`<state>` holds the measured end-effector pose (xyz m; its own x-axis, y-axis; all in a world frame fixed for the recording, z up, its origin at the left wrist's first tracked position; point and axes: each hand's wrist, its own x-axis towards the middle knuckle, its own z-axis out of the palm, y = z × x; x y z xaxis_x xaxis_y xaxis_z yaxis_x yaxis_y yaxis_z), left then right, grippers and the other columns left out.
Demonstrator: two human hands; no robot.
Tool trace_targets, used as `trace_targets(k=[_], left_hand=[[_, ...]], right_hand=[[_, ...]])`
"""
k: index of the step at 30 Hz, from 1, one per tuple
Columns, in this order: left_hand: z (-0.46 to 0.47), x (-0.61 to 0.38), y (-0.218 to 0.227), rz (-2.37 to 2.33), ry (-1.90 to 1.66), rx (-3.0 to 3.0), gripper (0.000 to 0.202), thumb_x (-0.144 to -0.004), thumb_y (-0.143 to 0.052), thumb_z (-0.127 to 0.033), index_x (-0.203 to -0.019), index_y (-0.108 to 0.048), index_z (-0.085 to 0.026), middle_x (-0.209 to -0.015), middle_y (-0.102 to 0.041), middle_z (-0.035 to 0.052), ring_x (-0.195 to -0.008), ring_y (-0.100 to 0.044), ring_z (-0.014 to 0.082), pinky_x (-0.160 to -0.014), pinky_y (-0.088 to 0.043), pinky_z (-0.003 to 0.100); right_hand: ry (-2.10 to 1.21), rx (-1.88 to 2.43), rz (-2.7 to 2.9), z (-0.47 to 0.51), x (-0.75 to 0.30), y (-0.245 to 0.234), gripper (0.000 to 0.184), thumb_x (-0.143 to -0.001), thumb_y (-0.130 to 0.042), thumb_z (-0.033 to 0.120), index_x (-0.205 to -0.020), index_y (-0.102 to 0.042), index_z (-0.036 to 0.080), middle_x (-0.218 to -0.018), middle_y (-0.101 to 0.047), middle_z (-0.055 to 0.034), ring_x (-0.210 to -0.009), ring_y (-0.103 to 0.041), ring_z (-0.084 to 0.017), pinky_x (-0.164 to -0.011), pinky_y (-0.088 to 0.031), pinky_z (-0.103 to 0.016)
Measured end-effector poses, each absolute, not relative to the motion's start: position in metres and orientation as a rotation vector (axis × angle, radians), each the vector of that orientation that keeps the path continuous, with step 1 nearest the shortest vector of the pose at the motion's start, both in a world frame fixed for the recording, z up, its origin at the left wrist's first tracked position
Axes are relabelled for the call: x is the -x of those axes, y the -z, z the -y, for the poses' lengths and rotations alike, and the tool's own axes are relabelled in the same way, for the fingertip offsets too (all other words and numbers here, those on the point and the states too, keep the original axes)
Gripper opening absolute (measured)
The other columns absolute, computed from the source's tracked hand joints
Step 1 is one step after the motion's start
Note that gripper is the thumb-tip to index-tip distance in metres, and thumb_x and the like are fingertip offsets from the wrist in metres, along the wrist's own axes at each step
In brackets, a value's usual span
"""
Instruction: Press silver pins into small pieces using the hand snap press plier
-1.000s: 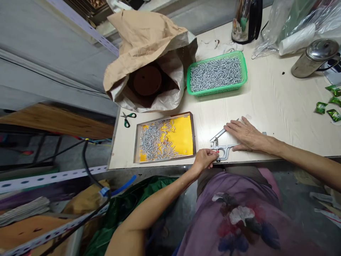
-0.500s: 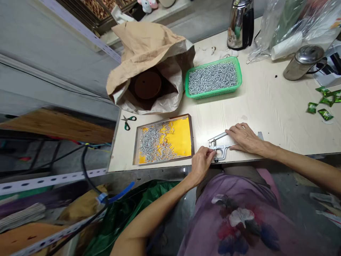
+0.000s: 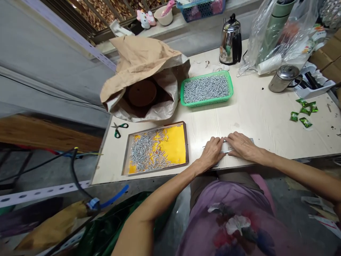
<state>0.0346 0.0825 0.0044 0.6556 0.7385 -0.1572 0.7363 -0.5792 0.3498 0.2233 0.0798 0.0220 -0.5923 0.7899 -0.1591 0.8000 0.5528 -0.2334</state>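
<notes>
My left hand (image 3: 211, 152) lies over the head of a small metal hand press (image 3: 225, 151) near the table's front edge, with its fingers bent down over it. My right hand (image 3: 241, 145) rests flat on the press's handle, fingers stretched out and touching the left hand's fingertips. Most of the press is hidden under both hands. To the left lies a shallow wooden tray (image 3: 187, 144) with a yellow lining and a heap of silver screws (image 3: 145, 153). A green basket (image 3: 206, 103) full of screws stands farther back.
A large brown paper sack (image 3: 144, 64) stands open at the table's back left. Green-handled scissors (image 3: 118, 128) lie beside the tray. A steel kettle (image 3: 230, 39), a clear plastic bag (image 3: 279, 32), a lidded steel pot (image 3: 283, 77) and green wrappers (image 3: 303, 110) sit on the pale table (image 3: 266, 117).
My left hand went from pinching at the press's head to lying over it. The right hand pushed the handle down, so the open press now lies shut. The view tilted up.
</notes>
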Motion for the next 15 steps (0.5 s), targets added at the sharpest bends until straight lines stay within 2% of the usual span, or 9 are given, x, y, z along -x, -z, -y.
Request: trace_targets(k=[5,8,12,15], left_hand=[[-0.076,-0.040,-0.012,-1.189,0.052,-2.490,0.035,-0.088,-0.063,-0.026,-0.120,-0.051,-0.017,-0.110,-0.060,0.0091,-0.103,-0.054,0.0256,-0.083,-0.050,0.039],[-0.073,-0.042,-0.015,-1.207,0.118,-2.475,0.024,-0.090,-0.061,-0.023,-0.112,-0.056,-0.017,-0.105,-0.061,0.0080,-0.101,-0.054,0.0244,-0.081,-0.049,0.037],[-0.070,-0.044,-0.015,-1.186,0.135,-2.460,0.010,-0.093,-0.057,-0.022,-0.100,-0.061,-0.018,-0.096,-0.062,0.0067,-0.098,-0.055,0.0234,-0.080,-0.049,0.036],[-0.071,-0.042,-0.011,-1.197,0.080,-2.454,0.009,-0.092,-0.057,-0.023,-0.099,-0.061,-0.018,-0.096,-0.064,0.0069,-0.098,-0.056,0.0237,-0.079,-0.050,0.037]], right_hand=[[0.332,-1.405,-2.762,-0.072,-0.217,-0.025,0.025,-0.081,-0.072,0.025,-0.101,-0.064,0.012,-0.097,-0.063,-0.0100,-0.093,-0.053,-0.025,-0.078,-0.037,-0.034],[0.306,-1.386,-2.833,-0.068,-0.217,-0.018,0.007,-0.087,-0.062,0.020,-0.091,-0.064,0.014,-0.086,-0.062,-0.0078,-0.083,-0.052,-0.022,-0.072,-0.033,-0.033],[0.323,-1.374,-2.898,-0.062,-0.217,-0.011,0.018,-0.095,-0.049,0.017,-0.083,-0.063,0.016,-0.074,-0.058,-0.0049,-0.073,-0.049,-0.019,-0.066,-0.030,-0.032],[0.311,-1.391,-2.875,-0.061,-0.215,-0.012,0.020,-0.095,-0.048,0.017,-0.084,-0.064,0.016,-0.074,-0.059,-0.0051,-0.073,-0.049,-0.019,-0.067,-0.031,-0.032]])
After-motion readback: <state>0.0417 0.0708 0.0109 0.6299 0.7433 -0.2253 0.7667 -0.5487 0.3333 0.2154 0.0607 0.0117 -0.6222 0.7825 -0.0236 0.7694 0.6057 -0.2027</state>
